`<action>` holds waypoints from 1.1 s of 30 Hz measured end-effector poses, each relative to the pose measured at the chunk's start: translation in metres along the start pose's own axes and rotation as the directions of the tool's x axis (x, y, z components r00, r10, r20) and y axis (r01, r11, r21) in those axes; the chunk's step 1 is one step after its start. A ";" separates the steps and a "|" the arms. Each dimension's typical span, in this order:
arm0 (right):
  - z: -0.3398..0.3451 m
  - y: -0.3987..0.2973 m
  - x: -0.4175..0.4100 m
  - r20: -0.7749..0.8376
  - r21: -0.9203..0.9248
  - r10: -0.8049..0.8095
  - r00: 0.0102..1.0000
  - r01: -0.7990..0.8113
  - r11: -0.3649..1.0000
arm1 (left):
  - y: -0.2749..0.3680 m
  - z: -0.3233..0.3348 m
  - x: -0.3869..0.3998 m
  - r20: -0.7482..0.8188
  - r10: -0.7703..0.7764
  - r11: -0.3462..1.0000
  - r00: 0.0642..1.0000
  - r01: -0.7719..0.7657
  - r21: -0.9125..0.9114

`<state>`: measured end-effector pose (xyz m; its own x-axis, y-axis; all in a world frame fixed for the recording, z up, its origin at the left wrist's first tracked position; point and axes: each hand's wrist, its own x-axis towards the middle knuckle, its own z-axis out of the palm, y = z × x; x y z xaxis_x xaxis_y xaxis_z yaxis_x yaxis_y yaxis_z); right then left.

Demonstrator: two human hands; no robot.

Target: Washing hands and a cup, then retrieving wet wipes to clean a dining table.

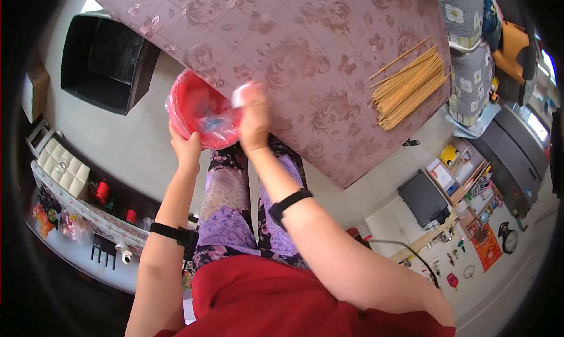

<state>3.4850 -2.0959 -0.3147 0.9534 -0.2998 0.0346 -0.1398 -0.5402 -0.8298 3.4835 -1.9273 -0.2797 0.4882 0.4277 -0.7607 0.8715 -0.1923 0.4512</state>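
Note:
My left hand (186,146) grips the side of a red plastic bin (183,106) lined with a clear plastic bag. Some bluish and whitish scraps (211,123) lie inside it, too blurred to name. Beside the bin's right rim, my right hand (255,123) is closed around a crumpled white and pink wad (243,95), perhaps tissue or cloth; motion blurs it. Both hands are by the edge of a table with a pink floral cover (291,64). On the table's right part lies a bundle of thin bamboo sticks (407,90), with one stick apart from it.
A black open-topped box (108,59) stands left of the table. Lower left is a long cabinet (128,200) holding a cream tufted box (64,167) and red containers. A flower-patterned padded cover (469,73) borders the table's right end. Behind it stands a grey refrigerator (506,156).

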 end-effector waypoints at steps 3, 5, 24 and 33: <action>0.038 -0.022 -0.025 0.301 0.128 -0.009 0.953 -0.031 0.991 | 0.001 0.004 -0.003 0.052 0.031 1.000 0.998 -0.030 -0.007; 0.039 -0.023 -0.025 0.278 0.152 -0.058 0.959 0.016 0.988 | -0.009 0.002 0.007 0.080 0.076 0.997 0.994 -0.078 0.025; 0.074 -0.042 0.112 0.267 0.189 -0.554 0.789 0.521 0.833 | 0.019 -0.035 0.029 0.035 -0.096 0.981 0.995 0.100 -0.165; 0.094 -0.072 0.102 0.706 0.447 -0.708 -0.038 0.799 0.403 | 0.005 -0.062 0.035 0.019 -0.182 0.974 0.983 0.183 -0.134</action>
<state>3.6178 -2.0141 -0.3042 0.2517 0.9484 0.1930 0.8249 -0.1060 -0.5553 3.5017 -1.8587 -0.2752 0.3219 0.4387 -0.8390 0.9320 0.0092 0.3624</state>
